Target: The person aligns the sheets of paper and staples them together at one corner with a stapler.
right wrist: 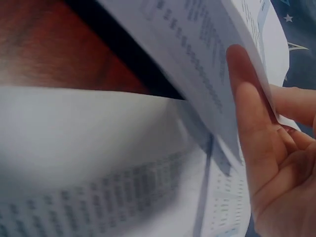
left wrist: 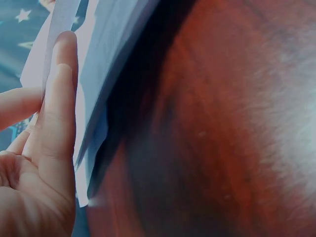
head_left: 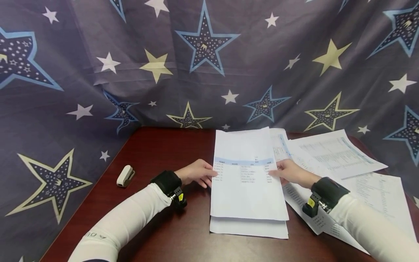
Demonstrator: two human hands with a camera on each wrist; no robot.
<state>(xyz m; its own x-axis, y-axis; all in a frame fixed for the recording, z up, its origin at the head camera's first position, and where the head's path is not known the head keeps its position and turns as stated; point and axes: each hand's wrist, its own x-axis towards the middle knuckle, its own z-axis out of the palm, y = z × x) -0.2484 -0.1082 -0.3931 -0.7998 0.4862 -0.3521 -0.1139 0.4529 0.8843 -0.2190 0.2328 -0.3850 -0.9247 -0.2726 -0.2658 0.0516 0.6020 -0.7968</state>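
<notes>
A printed paper sheet (head_left: pixel 247 200) with a blue header band is held up over the middle of the table, print facing me. My left hand (head_left: pixel 196 172) pinches its left edge, thumb in front and a finger behind. At the opposite edge, my right hand (head_left: pixel 292 172) pinches the paper the same way. Below its bottom edge, more white paper (head_left: pixel 248 230) shows. In the left wrist view, other sheets (left wrist: pixel 116 44) hang beside the left finger (left wrist: pixel 59 108). The right wrist view has printing on the back paper (right wrist: pixel 197 59) behind the right fingers (right wrist: pixel 254 113).
Several printed sheets (head_left: pixel 376 193) lie spread and overlapping on the right of the dark red table (head_left: pixel 157 233). A small white stapler (head_left: pixel 125 176) rests near the left edge. A star-patterned cloth (head_left: pixel 229 80) hangs behind the table.
</notes>
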